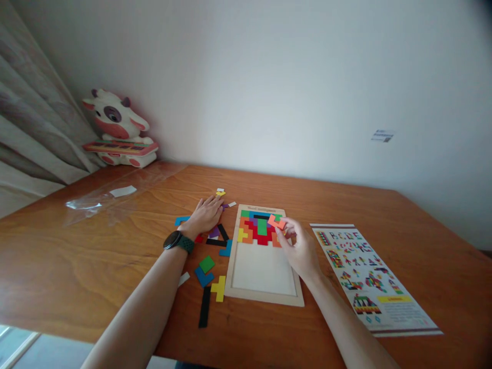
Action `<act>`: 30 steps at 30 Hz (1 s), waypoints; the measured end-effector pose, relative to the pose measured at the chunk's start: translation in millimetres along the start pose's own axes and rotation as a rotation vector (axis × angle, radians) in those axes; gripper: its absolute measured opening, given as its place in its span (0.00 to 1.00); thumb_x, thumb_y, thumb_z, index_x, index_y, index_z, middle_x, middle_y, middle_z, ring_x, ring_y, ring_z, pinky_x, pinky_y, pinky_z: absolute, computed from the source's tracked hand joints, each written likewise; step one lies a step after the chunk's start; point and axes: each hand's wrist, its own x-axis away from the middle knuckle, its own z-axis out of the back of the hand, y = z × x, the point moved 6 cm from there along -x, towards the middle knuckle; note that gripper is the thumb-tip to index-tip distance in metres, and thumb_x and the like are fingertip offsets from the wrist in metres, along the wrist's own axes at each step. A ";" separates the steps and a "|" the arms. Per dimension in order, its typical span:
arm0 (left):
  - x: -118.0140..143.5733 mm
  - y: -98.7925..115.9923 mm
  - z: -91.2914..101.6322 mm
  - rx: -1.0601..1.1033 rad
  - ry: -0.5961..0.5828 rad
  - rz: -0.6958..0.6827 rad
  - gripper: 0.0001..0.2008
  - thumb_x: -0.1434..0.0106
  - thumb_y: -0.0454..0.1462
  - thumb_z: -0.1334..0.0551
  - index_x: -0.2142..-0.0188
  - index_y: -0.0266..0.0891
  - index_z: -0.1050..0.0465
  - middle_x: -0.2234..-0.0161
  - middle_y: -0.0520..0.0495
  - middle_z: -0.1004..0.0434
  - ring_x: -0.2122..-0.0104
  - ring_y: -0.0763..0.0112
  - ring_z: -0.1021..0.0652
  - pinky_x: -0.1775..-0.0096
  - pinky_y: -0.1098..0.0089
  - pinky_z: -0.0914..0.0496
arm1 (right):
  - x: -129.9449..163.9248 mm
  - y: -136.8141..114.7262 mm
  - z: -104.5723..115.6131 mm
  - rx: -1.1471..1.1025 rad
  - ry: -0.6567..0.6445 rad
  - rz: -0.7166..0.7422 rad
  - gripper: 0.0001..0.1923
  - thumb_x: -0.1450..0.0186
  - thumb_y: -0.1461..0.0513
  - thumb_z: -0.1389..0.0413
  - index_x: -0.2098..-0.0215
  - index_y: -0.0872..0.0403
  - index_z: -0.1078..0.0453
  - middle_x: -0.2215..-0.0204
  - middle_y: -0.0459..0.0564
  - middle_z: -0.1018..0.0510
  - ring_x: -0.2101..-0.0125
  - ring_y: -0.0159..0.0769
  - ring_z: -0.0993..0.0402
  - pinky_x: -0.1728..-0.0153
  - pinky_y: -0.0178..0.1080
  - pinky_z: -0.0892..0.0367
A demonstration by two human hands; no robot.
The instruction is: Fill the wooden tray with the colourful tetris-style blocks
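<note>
At the tray's (230, 266) far right corner, right hand (302, 248) pinches the orange piece (276, 222); should lower it flat & square w/ neighbours, left hand (205, 214) resting open-palmed on loose pieces (217, 236).

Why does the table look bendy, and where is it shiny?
Head view: the wide lens bows the table edges and stretches the arms; soft light gives pale glare on the plastic wrap and a faint sheen on the wood. The right hand holding an orange piece looks slightly soft, the left hand clearer.
</note>
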 end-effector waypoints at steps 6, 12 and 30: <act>19.4 12.1 24.2 -0.060 -0.073 -0.025 0.17 0.30 0.39 0.49 0.50 0.38 0.25 0.50 0.39 0.20 0.49 0.56 0.21 0.46 0.59 0.30 | -8.9 6.4 18.6 0.004 0.138 -0.039 0.15 0.33 0.54 0.42 0.50 0.52 0.30 0.64 0.52 0.19 0.69 0.38 0.24 0.65 0.42 0.28; 34.5 8.1 45.0 -0.092 -0.074 0.060 0.15 0.31 0.41 0.47 0.56 0.44 0.22 0.55 0.43 0.18 0.55 0.58 0.20 0.55 0.65 0.28 | -9.0 37.7 20.5 -0.094 0.155 -0.203 0.21 0.35 0.49 0.40 0.51 0.53 0.29 0.62 0.54 0.17 0.70 0.37 0.24 0.66 0.41 0.28; 36.2 3.6 49.5 -0.086 -0.113 0.115 0.13 0.38 0.34 0.43 0.60 0.45 0.20 0.62 0.46 0.16 0.62 0.60 0.18 0.64 0.70 0.32 | -9.0 74.5 33.0 0.366 0.097 -0.189 0.25 0.39 0.40 0.43 0.65 0.52 0.21 0.69 0.55 0.17 0.72 0.44 0.23 0.70 0.43 0.31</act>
